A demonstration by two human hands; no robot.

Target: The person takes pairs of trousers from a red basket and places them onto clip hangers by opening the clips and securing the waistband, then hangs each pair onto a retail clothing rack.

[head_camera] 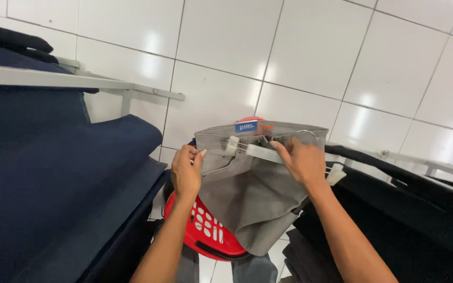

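I hold up a grey folded garment with a blue label at its waistband, over a red perforated basket. My left hand pinches the left end of the waistband. A white clip hanger lies across the waistband, and my right hand grips its bar. The hanger's left clip sits on the fabric; its right clip sticks out past my right wrist.
Dark navy garments hang from a white rail at the left. Black garments hang on a rail at the right. White floor tiles fill the background.
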